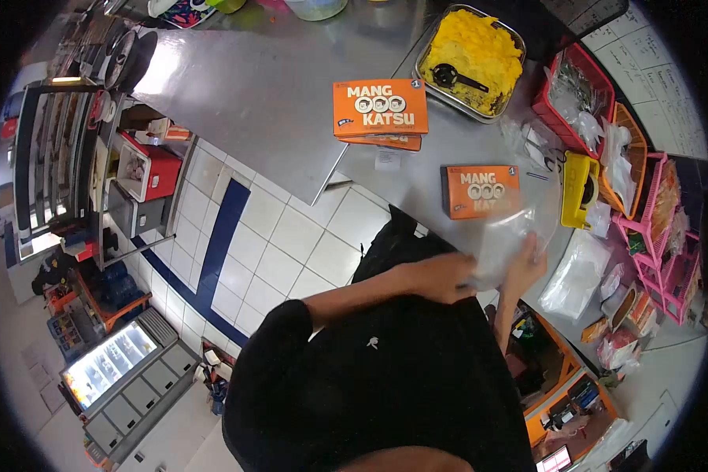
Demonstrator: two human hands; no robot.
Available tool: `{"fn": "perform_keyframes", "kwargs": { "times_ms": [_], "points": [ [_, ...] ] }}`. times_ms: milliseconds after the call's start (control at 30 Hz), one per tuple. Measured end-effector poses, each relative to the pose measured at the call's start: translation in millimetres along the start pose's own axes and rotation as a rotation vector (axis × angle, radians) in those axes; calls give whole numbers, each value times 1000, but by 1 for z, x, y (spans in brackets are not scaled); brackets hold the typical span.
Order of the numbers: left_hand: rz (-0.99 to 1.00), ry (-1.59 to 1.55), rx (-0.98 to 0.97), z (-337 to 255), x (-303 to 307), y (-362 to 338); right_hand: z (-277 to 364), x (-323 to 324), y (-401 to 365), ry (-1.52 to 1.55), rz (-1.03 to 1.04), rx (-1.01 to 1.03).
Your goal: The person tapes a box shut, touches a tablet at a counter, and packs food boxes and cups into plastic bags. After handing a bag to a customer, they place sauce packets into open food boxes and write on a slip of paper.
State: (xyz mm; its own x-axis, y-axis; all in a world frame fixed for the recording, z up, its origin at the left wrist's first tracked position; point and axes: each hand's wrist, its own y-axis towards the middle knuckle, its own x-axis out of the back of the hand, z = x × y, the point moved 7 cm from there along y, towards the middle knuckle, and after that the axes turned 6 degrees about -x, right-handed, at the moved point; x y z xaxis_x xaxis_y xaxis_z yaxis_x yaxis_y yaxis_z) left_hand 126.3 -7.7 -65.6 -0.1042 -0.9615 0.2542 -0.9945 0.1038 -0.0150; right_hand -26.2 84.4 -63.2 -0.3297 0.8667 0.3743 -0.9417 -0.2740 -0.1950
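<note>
A clear plastic bag (497,245) is stretched between my two hands, close in front of my body. My left hand (442,277) is closed at the bag's left edge, its fingertips partly hidden. On the other side, my right hand (525,266) pinches the bag with bent fingers. Just beyond the bag lies an orange Mang Katsu box (472,187), partly covered by the clear film. A stack of similar orange boxes (380,106) sits farther left on the metal table (244,102).
A metal tray (488,118) holds yellow food with a black scoop (458,77) in it. A red basket (604,82), a yellow tape dispenser (576,189) and a pink rack (651,236) line the right side. A pile of clear plastic bags (574,271) lies near my right hand.
</note>
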Motion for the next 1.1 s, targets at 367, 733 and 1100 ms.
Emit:
{"fn": "perform_keyframes", "kwargs": {
  "times_ms": [367, 733, 1100],
  "points": [
    [-344, 137, 248, -9, 71, 17, 11, -6, -38, -569, 430, 373],
    [-351, -525, 187, 4, 31, 14, 4, -12, -18, 203, 344, -290],
    [-781, -325, 95, -8, 59, -4, 45, -39, -34, 205, 527, -15]
  ]
}}
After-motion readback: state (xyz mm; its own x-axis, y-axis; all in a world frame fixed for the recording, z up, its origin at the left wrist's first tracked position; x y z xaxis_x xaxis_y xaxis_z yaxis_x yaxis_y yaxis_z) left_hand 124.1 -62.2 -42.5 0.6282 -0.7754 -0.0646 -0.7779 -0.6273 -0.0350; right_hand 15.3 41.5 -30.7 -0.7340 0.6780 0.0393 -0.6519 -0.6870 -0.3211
